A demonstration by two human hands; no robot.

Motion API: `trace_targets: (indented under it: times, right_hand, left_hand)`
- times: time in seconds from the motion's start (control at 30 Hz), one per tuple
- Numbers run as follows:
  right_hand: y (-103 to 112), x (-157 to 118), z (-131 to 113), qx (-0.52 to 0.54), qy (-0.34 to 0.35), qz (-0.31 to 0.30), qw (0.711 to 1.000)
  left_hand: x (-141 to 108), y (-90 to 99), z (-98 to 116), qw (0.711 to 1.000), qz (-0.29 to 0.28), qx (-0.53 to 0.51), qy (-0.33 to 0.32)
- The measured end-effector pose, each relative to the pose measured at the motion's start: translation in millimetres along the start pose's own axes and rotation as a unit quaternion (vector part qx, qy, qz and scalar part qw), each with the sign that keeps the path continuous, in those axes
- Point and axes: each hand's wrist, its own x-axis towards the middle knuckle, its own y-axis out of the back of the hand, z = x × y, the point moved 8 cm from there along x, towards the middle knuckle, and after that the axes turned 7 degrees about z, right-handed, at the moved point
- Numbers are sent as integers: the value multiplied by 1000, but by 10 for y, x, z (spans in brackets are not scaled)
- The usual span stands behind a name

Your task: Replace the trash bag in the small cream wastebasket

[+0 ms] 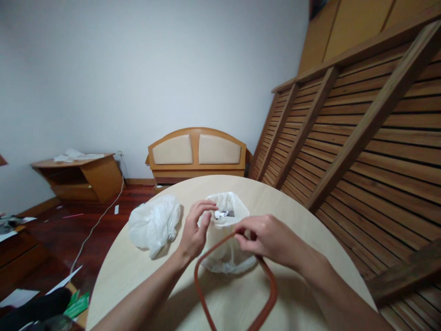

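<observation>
A bin (227, 248) lined with a thin white plastic bag stands on the round table, its mouth facing up. Inside lies a small crumpled white piece (221, 214) beside something dark. At the bin's left rim is my left hand (198, 227), fingers apart and holding nothing; whether it touches the bag I cannot tell. My right hand (258, 234), just right of the bin's front rim, pinches a brown ring (274, 294) with rounded corners. The ring tilts down toward me, and its near end runs out of view. To the left rests a crumpled white plastic bag (155, 223).
The pale round table (296, 216) has a curved edge on all visible sides. Slatted wooden panels (344, 151) lean along the right. Behind stands a headboard (196, 149); a low cabinet (79, 177) and a white cable (96, 225) are on the left.
</observation>
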Motion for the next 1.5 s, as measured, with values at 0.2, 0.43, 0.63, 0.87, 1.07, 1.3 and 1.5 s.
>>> trace_targets:
  times: [0.2, 0.43, 0.63, 0.87, 1.07, 1.3, 1.5]
  right_hand:
    - [657, 264, 308, -1, -85, 144, 986]
    - [582, 322, 697, 66, -168, 263, 948]
    - [352, 425, 929, 236, -207, 255, 915]
    - [258, 456, 980, 321, -232, 199, 896]
    - [149, 423, 1055, 357, -298, 170, 869]
    - [14, 464, 1241, 319, -289, 165, 888]
    - [-67, 499, 1307, 317, -279, 207, 883]
  left_hand:
    - [480, -24, 86, 975, -86, -100, 180]
    - [582, 41, 71, 984, -81, 3, 159]
    - [681, 83, -169, 984, 9, 49, 172]
    - [676, 72, -328, 978, 28, 71, 193]
    - [670, 141, -248, 978, 47, 134, 152]
    - [564, -95, -326, 965, -99, 170, 173]
    - [555, -103, -440, 956, -107, 203, 184]
